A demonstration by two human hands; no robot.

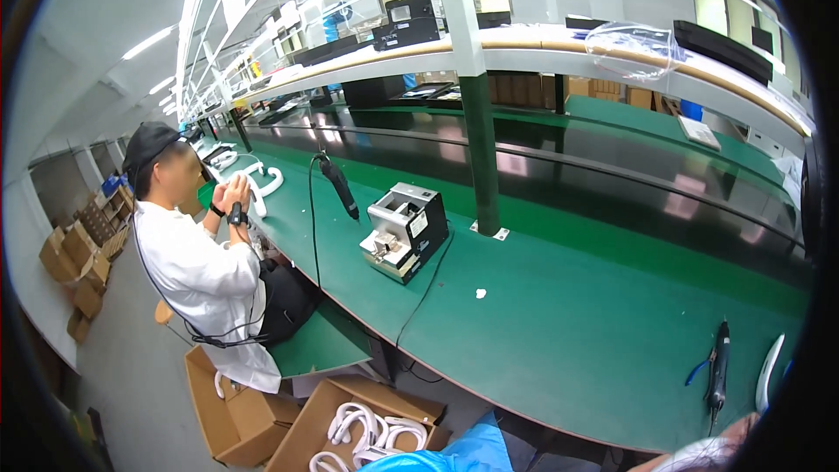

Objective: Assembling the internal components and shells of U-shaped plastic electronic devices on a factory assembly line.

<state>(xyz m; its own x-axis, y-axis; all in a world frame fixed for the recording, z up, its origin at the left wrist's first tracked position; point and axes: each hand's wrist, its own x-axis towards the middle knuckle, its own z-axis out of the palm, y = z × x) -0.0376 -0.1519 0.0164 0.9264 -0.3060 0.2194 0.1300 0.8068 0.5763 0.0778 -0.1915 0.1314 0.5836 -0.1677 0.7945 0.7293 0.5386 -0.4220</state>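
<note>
At the lower right edge, a small part of my right hand or wrist (741, 433) shows; its fingers are hidden. Just beyond it stands a white curved piece (770, 373), and I cannot tell whether the hand touches it. A dark electric screwdriver (718, 373) lies on the green bench to the left of that piece, with blue-handled pliers (698, 372) partly under or beside it. My left hand is out of the picture.
A boxy screw feeder (404, 232) stands mid-bench, with a hanging screwdriver (339, 188) beside it. At left, a co-worker (197, 253) handles a white curved part (267, 185). Cardboard boxes (297, 424) below hold white curved parts. Blue plastic sheeting (476, 447) lies near me; a post (479, 149) rises behind.
</note>
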